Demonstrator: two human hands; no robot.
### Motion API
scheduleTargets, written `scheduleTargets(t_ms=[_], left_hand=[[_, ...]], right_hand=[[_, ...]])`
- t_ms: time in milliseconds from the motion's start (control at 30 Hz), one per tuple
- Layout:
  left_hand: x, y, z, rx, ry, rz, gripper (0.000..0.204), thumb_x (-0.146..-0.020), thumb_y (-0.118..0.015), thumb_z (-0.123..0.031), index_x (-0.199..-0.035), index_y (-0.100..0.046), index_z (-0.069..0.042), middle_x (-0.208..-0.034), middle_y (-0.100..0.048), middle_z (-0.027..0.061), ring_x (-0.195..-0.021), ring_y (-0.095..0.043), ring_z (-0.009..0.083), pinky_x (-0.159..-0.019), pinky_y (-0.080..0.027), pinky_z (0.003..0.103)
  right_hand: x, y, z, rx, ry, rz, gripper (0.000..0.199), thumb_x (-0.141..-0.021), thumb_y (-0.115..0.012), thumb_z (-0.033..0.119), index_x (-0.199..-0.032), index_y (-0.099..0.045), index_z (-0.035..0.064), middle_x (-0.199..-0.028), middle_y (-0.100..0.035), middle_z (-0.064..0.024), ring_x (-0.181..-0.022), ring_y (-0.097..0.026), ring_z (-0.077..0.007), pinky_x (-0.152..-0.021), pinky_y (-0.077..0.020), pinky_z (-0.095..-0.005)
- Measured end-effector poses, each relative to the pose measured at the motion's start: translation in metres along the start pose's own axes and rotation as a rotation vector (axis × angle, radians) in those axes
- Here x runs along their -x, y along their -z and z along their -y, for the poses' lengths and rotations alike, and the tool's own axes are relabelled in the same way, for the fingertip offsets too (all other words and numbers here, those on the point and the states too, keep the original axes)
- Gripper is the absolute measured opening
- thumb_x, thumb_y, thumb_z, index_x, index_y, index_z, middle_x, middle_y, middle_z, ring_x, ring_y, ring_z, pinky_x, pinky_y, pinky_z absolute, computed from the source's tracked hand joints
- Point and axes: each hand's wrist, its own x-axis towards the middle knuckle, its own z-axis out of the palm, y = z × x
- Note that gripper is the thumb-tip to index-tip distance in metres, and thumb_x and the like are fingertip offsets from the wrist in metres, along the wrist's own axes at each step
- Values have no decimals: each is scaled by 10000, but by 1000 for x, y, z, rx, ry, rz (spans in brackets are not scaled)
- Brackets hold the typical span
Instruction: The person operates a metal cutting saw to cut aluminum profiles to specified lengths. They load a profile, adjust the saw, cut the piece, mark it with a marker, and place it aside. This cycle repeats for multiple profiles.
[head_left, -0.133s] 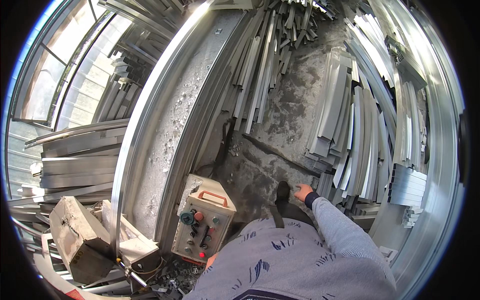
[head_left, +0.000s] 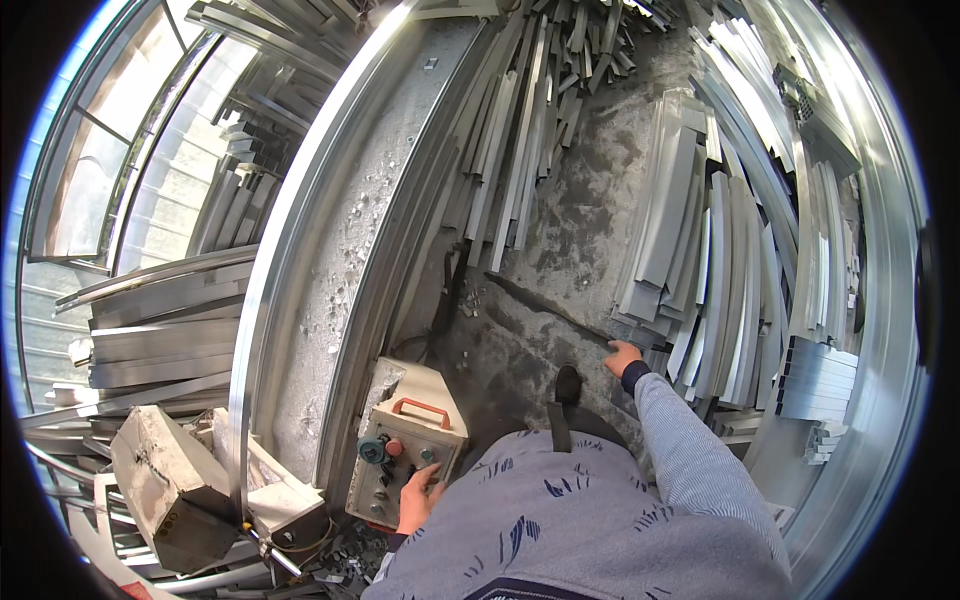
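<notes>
My left hand [head_left: 418,498] rests on the face of a beige control box [head_left: 408,440] with an orange handle and several coloured knobs and buttons, its fingers on the lower right buttons. My right hand [head_left: 624,356] reaches out to the right, fingers spread, touching the near ends of a stack of grey aluminium profiles [head_left: 690,260] lying on the concrete floor. I cannot tell whether it grips one. My grey patterned top fills the lower middle, and one dark shoe [head_left: 567,385] shows on the floor.
A long metal machine bed [head_left: 350,250] runs from upper middle to lower left. More profiles lie at the top [head_left: 540,120] and far right [head_left: 820,370]. A block-shaped machine part [head_left: 170,485] and stacked bars [head_left: 160,340] sit at the left, by windows.
My right hand has moved slightly farther onto the profile ends. My left hand stays on the control box.
</notes>
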Motion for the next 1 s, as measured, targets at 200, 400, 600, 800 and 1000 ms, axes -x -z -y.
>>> scheduleTargets(t_ms=[200, 400, 600, 800, 1000], left_hand=[[-112, -11, -134, -176, -309, -35, 452, -838, -749, -51, -1279, -654, -68, -1183, -691, 144, -988, -712, 301, -857, -555, 345], [-257, -11, -208, -390, -544, 4, 443, -829, -761, -98, -1259, -655, -86, -1328, -608, 123, -1197, -607, 337, -995, -516, 413], [-457, 56, -284, -456, -544, -244, 471, -821, -767, -92, -1277, -646, -80, -1436, -531, 146, -1309, -525, 370, -1096, -452, 439], [-626, 118, -379, -504, -566, -413, 498, -811, -775, -99, -1294, -655, -87, -1476, -505, 141, -1360, -482, 374, -1138, -422, 451], [-745, 133, -465, -555, -578, -512, 521, -820, -784, -158, -1319, -649, -98, -1501, -485, 158, -1393, -440, 367, -1165, -389, 448]], right_hand=[[-43, 47, -47, 82, -194, -39, 532, -760, -706, 230, -1263, -697, 61, -1224, -705, -213, -1170, -658, -368, -1036, -510, -416], [-36, 50, -98, 132, -373, 54, 579, -743, -763, 287, -1262, -694, 38, -1298, -673, -222, -1236, -628, -358, -1076, -493, -411], [-46, 52, -103, 137, -445, 188, 494, -827, -700, 304, -1277, -709, 99, -1306, -672, -213, -1258, -611, -370, -1104, -465, -416], [-113, 84, -73, 35, -363, 106, 438, -900, -656, 348, -1256, -707, 98, -1218, -704, -210, -1182, -645, -393, -1013, -502, -445], [-176, 138, -41, 47, -307, 9, 402, -914, -659, 334, -1225, -725, 89, -1201, -717, -199, -1158, -667, -381, -981, -524, -439]])
